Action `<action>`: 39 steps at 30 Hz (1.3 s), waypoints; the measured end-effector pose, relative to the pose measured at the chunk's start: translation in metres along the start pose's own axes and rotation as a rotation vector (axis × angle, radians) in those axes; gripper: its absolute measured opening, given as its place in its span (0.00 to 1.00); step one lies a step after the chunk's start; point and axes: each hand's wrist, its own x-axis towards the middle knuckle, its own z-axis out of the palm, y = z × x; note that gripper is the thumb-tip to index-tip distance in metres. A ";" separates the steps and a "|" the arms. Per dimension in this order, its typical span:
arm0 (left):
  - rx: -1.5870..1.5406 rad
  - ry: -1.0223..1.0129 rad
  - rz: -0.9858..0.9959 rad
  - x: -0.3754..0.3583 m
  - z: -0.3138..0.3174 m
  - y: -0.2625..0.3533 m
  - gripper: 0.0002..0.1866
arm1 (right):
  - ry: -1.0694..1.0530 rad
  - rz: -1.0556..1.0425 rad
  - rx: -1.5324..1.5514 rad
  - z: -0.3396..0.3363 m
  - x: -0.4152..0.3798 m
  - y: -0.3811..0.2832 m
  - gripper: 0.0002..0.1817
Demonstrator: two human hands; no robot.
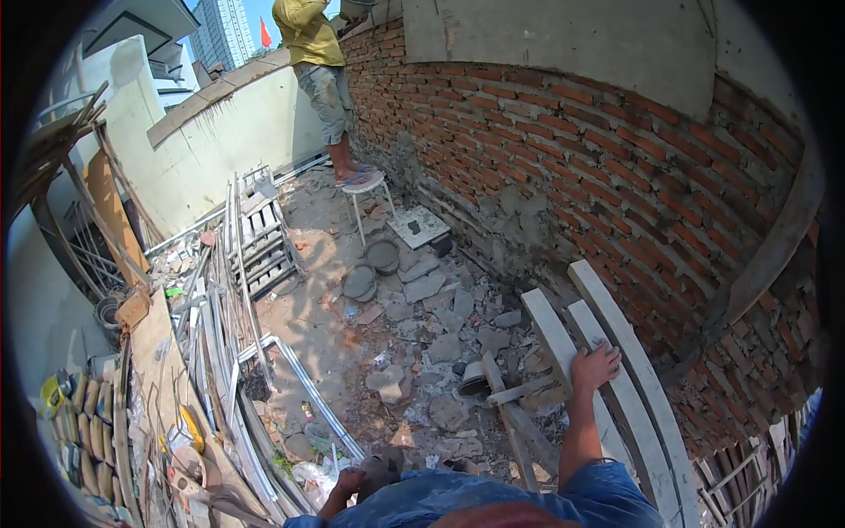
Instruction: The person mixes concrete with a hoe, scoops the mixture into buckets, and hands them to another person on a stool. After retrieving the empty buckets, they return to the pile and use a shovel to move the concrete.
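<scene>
My right hand [597, 365] rests on the middle one of several long pale grey planks [581, 319] that stand at a slant beside the brick wall. Its fingers are spread over the plank's face. At the bottom of the view, close to my body, my left hand [352, 480] is curled. A dull grey-brown thing [380, 470] lies right beside it, partly hidden by my blue shirt [458, 497]. What the left fingers hold, if anything, I cannot make out. Below the right hand, a wooden piece [515, 431] leans near the planks.
Broken rubble [444, 348] covers the ground ahead. A person in a yellow shirt [312, 35] stands on a stool [365, 183] by the brick wall [528, 123]. Two round buckets [359, 283] sit near it. Metal frames [264, 233], long strips [211, 352] and filled sacks [92, 414] lie left.
</scene>
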 end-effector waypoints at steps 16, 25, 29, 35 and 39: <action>-0.051 0.059 0.001 -0.013 0.009 -0.011 0.07 | -0.017 0.005 -0.005 -0.001 0.000 0.000 0.32; 0.004 -0.035 -0.006 -0.010 0.009 -0.006 0.08 | 0.024 -0.012 0.010 0.001 0.001 0.003 0.32; 0.102 -0.014 -0.017 -0.011 0.011 -0.005 0.09 | 0.016 -0.005 0.021 0.003 0.001 0.004 0.32; 0.096 0.008 -0.051 -0.005 0.012 -0.008 0.09 | 0.003 0.004 0.033 0.002 0.002 0.004 0.32; -0.001 0.031 0.010 -0.008 0.016 -0.009 0.06 | 0.007 0.000 0.034 0.000 0.001 0.004 0.32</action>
